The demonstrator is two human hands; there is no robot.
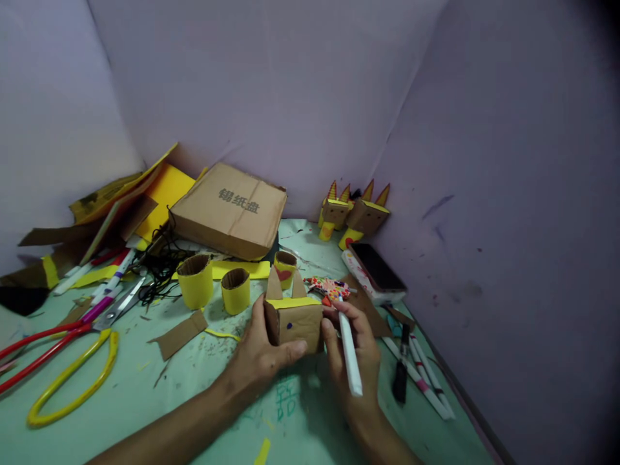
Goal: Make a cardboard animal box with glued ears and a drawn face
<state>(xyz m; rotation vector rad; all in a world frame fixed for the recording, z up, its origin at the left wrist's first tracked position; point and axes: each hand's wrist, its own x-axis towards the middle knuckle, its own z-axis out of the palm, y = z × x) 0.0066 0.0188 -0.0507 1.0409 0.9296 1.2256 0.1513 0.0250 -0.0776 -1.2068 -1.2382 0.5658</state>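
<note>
My left hand (pixel 264 349) grips a small cardboard box figure (pixel 303 323) by its left side, thumb across the lower front. Two pointed cardboard ears and a yellow strip top the figure, and one dark dot marks its front. In my right hand (pixel 356 342) is a white marker (pixel 351 352), slanting up past the fingers; those fingers also rest near the box's right edge. Just behind the figure stands a yellow tube with a red heart (pixel 285 270). Two more yellow-covered cardboard tubes (pixel 195 282) are to the left, beside a cut cardboard scrap (pixel 179 336).
Scissors with red and yellow handles (pixel 77 345) lie at the left. Behind are a flat cardboard box (pixel 230 206), tangled black string (pixel 167 265) and stacked cardboard. Finished-looking horned figures (pixel 365 216) stand by the wall. A phone (pixel 378 268) and several markers (pixel 426 381) lie at the right.
</note>
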